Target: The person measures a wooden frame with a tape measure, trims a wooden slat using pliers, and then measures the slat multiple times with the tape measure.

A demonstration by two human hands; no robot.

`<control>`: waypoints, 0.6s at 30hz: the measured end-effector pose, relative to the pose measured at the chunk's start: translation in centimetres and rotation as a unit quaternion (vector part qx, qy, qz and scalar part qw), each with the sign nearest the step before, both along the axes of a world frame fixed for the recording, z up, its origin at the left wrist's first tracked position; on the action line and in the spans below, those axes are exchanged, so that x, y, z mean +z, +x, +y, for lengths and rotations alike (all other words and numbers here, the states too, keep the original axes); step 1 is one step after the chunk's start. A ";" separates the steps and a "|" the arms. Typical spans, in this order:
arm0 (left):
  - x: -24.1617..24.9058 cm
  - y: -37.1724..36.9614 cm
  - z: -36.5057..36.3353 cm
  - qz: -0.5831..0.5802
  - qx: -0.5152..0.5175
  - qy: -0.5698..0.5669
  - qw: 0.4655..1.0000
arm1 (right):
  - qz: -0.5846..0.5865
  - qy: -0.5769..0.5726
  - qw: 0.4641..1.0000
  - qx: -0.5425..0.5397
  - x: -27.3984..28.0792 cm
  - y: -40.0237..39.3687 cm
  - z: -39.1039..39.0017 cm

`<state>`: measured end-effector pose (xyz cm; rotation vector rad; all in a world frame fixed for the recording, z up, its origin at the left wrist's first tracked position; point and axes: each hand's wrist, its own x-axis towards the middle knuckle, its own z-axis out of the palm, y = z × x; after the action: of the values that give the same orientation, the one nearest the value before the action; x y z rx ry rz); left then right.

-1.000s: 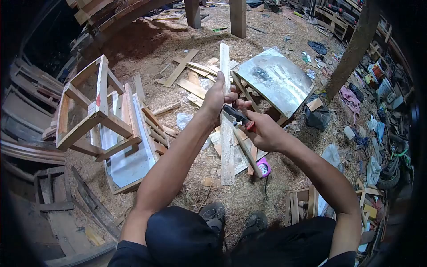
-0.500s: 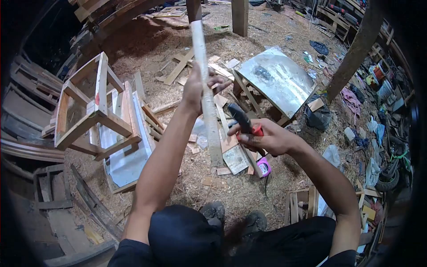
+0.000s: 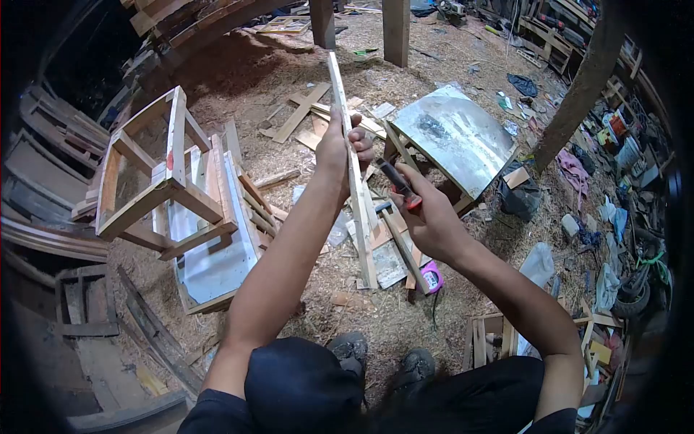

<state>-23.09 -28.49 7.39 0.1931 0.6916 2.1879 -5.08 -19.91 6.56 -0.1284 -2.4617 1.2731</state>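
A long, narrow wooden strip (image 3: 358, 195) stands tilted in front of me, with my left hand (image 3: 340, 152) wrapped round its upper half. Close to its right side, my right hand (image 3: 426, 210) is closed on a dark tool with a red part (image 3: 399, 184); its exact kind is hard to make out. Below the hands, a pink tape measure (image 3: 431, 278) lies by scrap wood pieces (image 3: 390, 264) on the floor.
At the left, a wooden frame (image 3: 173, 184) rests on a white-topped piece (image 3: 217, 271). A metal-topped table (image 3: 459, 137) stands right of centre. Wooden posts (image 3: 395, 32) rise behind. Clutter (image 3: 622, 210) lines the right side, and a wooden crate (image 3: 491, 340) sits lower right.
The strip has turned from its broad face to its narrow edge and shifted slightly right with my left hand. My right hand has turned and moved up, bringing the tool nearer the strip.
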 end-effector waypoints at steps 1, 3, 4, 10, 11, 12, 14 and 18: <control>0.2 0.5 0.2 0.000 0.000 0.000 1.000 | 0.039 0.082 0.996 -0.024 -0.1 -0.1 -0.2; 0.8 1.3 0.6 0.019 0.006 -0.001 1.000 | 0.053 0.127 0.990 -0.019 0.2 -0.2 -0.2; 1.0 1.6 0.6 0.013 -0.010 0.003 1.000 | 0.083 0.188 0.978 -0.040 0.2 -0.3 -0.3; 1.6 2.3 0.3 0.041 0.015 -0.022 0.999 | 0.146 0.372 0.914 -0.073 0.4 -0.4 0.1; 1.7 2.4 0.3 0.050 0.018 -0.029 0.998 | 0.152 0.378 0.910 -0.073 0.4 -0.3 0.1; 1.7 2.4 0.3 0.050 0.017 -0.029 0.998 | 0.152 0.378 0.910 -0.074 0.6 -0.1 -0.1; 1.8 2.4 0.0 0.054 0.017 -0.013 0.998 | 0.066 0.360 0.928 -0.067 1.4 0.3 -0.4; 1.7 2.1 0.0 0.067 0.035 -0.024 0.997 | 0.054 0.371 0.925 -0.061 1.4 0.2 -0.3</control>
<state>-21.01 -28.50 9.10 0.2972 0.8366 2.2372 -4.89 -20.25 7.95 -0.0085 -2.6037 0.2294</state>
